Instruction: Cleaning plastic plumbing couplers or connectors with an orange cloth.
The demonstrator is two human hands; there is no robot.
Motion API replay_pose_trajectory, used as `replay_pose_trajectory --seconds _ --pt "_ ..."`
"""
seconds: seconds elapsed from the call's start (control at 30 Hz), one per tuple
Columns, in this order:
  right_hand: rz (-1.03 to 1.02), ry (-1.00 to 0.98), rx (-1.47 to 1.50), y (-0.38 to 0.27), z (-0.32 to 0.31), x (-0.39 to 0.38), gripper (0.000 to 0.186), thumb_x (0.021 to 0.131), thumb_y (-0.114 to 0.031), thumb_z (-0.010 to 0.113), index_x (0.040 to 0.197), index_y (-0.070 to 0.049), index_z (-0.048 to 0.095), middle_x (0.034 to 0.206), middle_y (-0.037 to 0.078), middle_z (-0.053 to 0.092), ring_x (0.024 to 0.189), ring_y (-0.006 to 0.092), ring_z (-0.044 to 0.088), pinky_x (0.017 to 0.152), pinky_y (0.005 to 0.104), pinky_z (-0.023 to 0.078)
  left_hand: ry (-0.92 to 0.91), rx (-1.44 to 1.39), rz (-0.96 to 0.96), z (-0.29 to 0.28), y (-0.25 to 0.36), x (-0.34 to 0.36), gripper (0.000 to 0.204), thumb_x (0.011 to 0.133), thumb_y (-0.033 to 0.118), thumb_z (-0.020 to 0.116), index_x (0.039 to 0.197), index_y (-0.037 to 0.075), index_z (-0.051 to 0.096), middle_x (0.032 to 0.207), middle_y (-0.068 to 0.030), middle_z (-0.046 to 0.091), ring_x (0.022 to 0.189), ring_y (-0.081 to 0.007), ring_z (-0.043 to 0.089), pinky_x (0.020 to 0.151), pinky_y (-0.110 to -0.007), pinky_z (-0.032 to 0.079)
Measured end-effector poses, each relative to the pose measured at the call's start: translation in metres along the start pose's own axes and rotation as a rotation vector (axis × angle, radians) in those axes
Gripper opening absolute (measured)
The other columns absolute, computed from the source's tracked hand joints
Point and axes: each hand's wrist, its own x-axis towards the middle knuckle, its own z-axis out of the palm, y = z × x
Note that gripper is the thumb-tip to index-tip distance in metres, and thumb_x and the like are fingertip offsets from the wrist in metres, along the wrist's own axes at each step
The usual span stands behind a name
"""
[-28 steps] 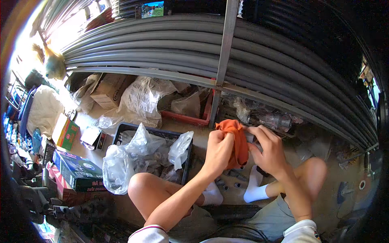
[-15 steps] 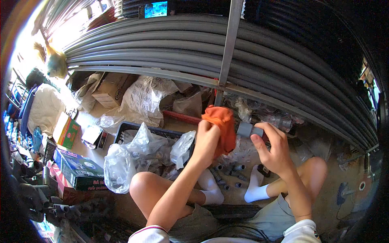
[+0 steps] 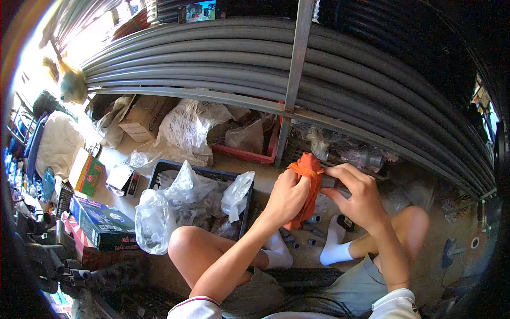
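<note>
An orange cloth (image 3: 311, 187) is bunched in my left hand (image 3: 289, 195), whose fingers are closed on it. My right hand (image 3: 359, 194) pinches a grey plastic pipe fitting (image 3: 329, 182) between thumb and fingers. The cloth lies against the fitting's left end and hides it. Below the cloth, several grey pipe fittings (image 3: 313, 219) lie on the floor between my feet. To the left of my hands is a black crate (image 3: 245, 215) with clear plastic bags (image 3: 191, 183) heaped in it.
Long grey pipes (image 3: 212, 58) lie across a metal rack (image 3: 295, 64) ahead. Beneath it are a cardboard box (image 3: 142, 119), a white sack (image 3: 188, 127) and a red tray (image 3: 247, 154). Printed boxes (image 3: 101, 220) stand left. A fan (image 3: 473, 244) is at far right.
My left hand has moved right and slightly down with the orange cloth, bringing it against the fitting. My right hand's fingers have curled closer around the fitting.
</note>
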Motion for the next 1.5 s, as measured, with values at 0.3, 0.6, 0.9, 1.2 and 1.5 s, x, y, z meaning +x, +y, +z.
replay_pose_trajectory --seconds 0.3,0.6,0.9,1.2,1.5 --pt "0.040 -0.003 0.004 -0.005 -0.003 0.003 0.036 0.081 -0.021 0.080 0.108 -0.004 0.063 0.100 0.013 0.067 0.088 0.0370 0.068 0.072 0.0438 0.055 -0.025 -0.227 0.036 0.003 0.021 -0.012 0.027 0.104 0.020 0.044 0.117 0.001 0.056 0.102 -0.0045 0.062 0.090 -0.0115 0.059 0.079 -0.029 0.051" --pt "0.113 -0.059 0.022 -0.002 -0.004 0.002 0.035 0.088 -0.031 0.074 0.104 -0.002 0.062 0.090 0.016 0.067 0.083 0.0388 0.068 0.070 0.0472 0.054 0.087 -0.218 0.237 0.012 0.019 -0.010 0.024 0.097 0.021 0.054 0.103 -0.002 0.058 0.080 -0.0053 0.064 0.069 -0.0097 0.059 0.060 -0.028 0.049" --pt "0.096 -0.089 0.000 0.002 0.000 -0.001 0.030 0.092 -0.030 0.069 0.097 -0.001 0.062 0.085 0.021 0.068 0.078 0.0421 0.067 0.068 0.0500 0.052 0.036 -0.183 0.157 0.010 0.017 -0.007 0.024 0.095 0.020 0.054 0.101 -0.003 0.058 0.076 -0.0059 0.064 0.070 -0.0108 0.060 0.062 -0.030 0.049" --pt "0.178 -0.207 0.042 -0.003 -0.004 0.001 0.027 0.092 -0.025 0.063 0.088 0.002 0.064 0.079 0.025 0.065 0.074 0.0446 0.064 0.066 0.0502 0.050 -0.047 -0.118 0.107 0.007 0.008 -0.005 0.024 0.102 0.019 0.052 0.116 0.000 0.056 0.103 -0.0019 0.061 0.093 -0.0091 0.056 0.081 -0.027 0.048" --pt "0.189 -0.205 0.028 -0.002 -0.003 0.002 0.037 0.089 -0.035 0.067 0.091 0.001 0.067 0.079 0.026 0.068 0.076 0.0438 0.068 0.070 0.0508 0.054 0.077 -0.182 0.086 0.010 0.025 -0.011 0.022 0.090 0.014 0.056 0.105 -0.002 0.059 0.084 -0.0058 0.064 0.073 -0.0112 0.060 0.065 -0.029 0.050"
